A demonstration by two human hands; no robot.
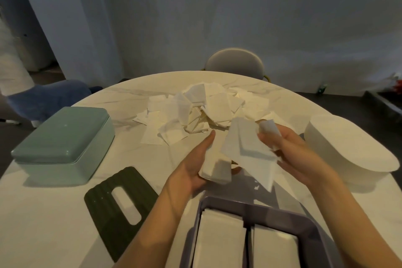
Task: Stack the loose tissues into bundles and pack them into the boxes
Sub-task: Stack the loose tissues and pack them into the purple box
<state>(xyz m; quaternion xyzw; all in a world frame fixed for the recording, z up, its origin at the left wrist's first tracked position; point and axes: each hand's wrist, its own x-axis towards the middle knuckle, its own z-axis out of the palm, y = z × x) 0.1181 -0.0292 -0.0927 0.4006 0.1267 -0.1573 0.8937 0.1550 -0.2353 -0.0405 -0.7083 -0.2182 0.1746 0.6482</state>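
Loose tissues (195, 113) heaped mid-tabletop (65, 224), just beyond both hands. Left hand (195, 167) palm-up, fingers nearly straight, cradling a small folded bundle (215, 169) with the thumb side curled under it. Right hand (289, 154) grips a larger unfolded tissue (248, 150) that droops toward the left hand; its fingertips also pinch a crumpled bit (268, 127). Both forearms reach in from the near edge, hands close together above the purple box (309, 224). That box sits nearest the pile's near side, open, two neat stacks (219, 243) inside. Left of the pile: closed green box (63, 143); dark slotted lid (121, 209) flat beside it. Right of the pile: white oval box (348, 150) at the tabletop rim. Bare tabletop between lid and pile.
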